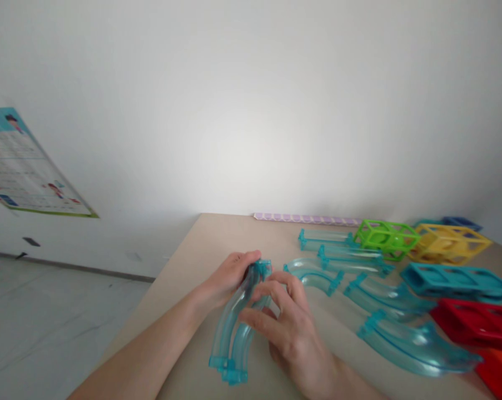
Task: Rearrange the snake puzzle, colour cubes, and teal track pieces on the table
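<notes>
Two curved clear-teal track pieces (233, 333) lie side by side on the beige table (217, 233), joined or touching at their far ends. My left hand (229, 276) curls round the far end of the pair. My right hand (284, 325) rests on the right piece, with its fingers pinching the track near the middle. Both hands are closed on the tracks.
More teal track pieces (346, 261) lie to the right, a long curved one (413, 344) nearest. Open plastic frames stand beyond: green (386, 238), yellow (448, 242), teal (455, 282), red (478, 323). A purple strip (304, 219) lies by the wall. The table's left edge drops to the floor.
</notes>
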`<state>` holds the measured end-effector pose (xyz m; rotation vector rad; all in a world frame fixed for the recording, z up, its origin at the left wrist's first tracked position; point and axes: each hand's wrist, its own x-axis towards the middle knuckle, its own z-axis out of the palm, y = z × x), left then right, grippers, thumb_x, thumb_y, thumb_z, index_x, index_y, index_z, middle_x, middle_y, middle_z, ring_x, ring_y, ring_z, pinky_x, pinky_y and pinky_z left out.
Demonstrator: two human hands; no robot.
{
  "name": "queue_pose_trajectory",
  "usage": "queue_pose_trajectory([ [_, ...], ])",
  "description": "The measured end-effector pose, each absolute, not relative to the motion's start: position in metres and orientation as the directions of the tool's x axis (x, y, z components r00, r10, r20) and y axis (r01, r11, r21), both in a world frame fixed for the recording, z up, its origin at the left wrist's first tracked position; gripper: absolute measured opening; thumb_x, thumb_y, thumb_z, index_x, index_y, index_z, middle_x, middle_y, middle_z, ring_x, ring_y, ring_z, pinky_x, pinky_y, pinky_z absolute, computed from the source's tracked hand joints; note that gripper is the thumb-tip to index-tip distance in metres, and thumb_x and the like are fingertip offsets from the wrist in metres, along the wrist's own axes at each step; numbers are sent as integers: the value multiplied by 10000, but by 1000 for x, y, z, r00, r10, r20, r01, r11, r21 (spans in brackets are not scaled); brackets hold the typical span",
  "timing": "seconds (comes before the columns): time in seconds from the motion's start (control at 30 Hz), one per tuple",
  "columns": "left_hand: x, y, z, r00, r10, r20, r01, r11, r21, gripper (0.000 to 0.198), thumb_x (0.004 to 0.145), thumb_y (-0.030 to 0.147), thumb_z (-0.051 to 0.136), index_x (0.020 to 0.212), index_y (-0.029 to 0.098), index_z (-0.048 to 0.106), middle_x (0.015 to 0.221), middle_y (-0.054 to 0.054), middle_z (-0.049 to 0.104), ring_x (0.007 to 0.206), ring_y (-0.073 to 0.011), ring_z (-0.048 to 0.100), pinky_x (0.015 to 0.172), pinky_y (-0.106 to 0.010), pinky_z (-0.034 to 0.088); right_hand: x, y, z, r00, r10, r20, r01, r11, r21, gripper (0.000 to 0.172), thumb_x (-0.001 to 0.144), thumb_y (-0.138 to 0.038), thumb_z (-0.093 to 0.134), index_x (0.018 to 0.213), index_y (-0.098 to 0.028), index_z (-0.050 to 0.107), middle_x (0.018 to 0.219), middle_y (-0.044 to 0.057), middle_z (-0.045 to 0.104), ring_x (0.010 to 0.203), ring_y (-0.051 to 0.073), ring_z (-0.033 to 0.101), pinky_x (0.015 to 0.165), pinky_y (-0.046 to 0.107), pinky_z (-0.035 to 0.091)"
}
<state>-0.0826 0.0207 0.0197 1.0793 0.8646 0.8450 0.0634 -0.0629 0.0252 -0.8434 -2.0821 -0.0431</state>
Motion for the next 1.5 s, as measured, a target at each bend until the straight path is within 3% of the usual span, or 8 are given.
queue_pose_trajectory([
  [0.2, -82, 21, 18, 433, 889, -148, -129, 224, 966, 462, 799, 531, 593, 671, 97, 685, 570, -44, 623, 508, -127, 546, 519, -241, 397, 61, -64, 22, -359, 557, 748, 568, 767, -299, 373, 846, 27, 450, 921, -264, 669, 1026, 56, 556, 1079, 231, 454, 911, 422, 436],
  [0.3, -82, 22, 20, 325, 935, -141, -143, 196, 970, 440, 802, 527, 590, 685, 112, 675, 539, -21, 606, 463, -116, 521, 481, -236, 395, 61, -61, 13, -202, 642, 739, 543, 702, -461, 403, 874, -33, 454, 1165, -275, 592, 1214, 89, 471, 1178, 251, 421, 969, 453, 410],
  [0.43, -83, 24, 23, 237, 967, -97, -180, 141, 973, 402, 801, 542, 587, 791, 146, 655, 567, 10, 570, 459, -113, 513, 434, -221, 425, 63, -56, -1, -39, 881, 471, 331, 457, -826, 442, 963, -272, 416, 1402, -282, 361, 1221, 96, 480, 1041, 207, 536, 874, 378, 496],
  [0.53, -82, 25, 20, 234, 971, -55, -151, 93, 984, 383, 786, 544, 611, 838, 165, 633, 588, 31, 528, 449, -97, 491, 412, -209, 446, 60, -55, -5, -48, 977, 207, 172, 212, -962, 522, 957, -413, 415, 1448, -289, 290, 1141, 77, 517, 874, 177, 581, 709, 315, 541],
  [0.8, -82, 26, 12, 297, 955, -2, -147, 47, 988, 378, 826, 528, 578, 907, 166, 650, 662, 2, 568, 517, -101, 517, 467, -208, 462, 55, -52, -5, 31, 988, 152, 260, 139, -956, 665, 869, -431, 561, 1465, -294, 298, 1044, 57, 529, 683, 131, 547, 628, 289, 536],
  [1.03, -82, 22, 17, 314, 947, 63, -119, -27, 993, 374, 839, 503, 576, 816, 141, 664, 616, 12, 561, 492, -68, 488, 454, -163, 388, 46, -53, -5, -43, 998, -56, -69, -59, -996, 776, 867, -447, 538, 1505, -292, 125, 621, -78, 490, 335, 83, 456, 264, 182, 374],
  [1.23, -86, 23, 21, 331, 942, 52, -89, -24, 996, 460, 862, 563, 487, 929, 135, 643, 546, 49, 485, 343, -73, 426, 350, -206, 387, 50, -50, -1, -8, 1000, -8, -165, -9, -986, 764, 868, -482, 528, 1479, -152, 209, 385, -110, 447, 265, 112, 450, 260, 174, 375],
  [1.5, -79, 21, 17, 315, 942, 113, 54, -136, 989, 417, 880, 528, 490, 795, 144, 629, 648, -3, 596, 569, -97, 529, 515, -187, 404, 51, -45, -10, -120, 993, -17, -114, -31, -993, 698, 850, -495, 576, 1433, -208, 323, 437, -95, 493, 322, 105, 487, 307, 182, 418],
])
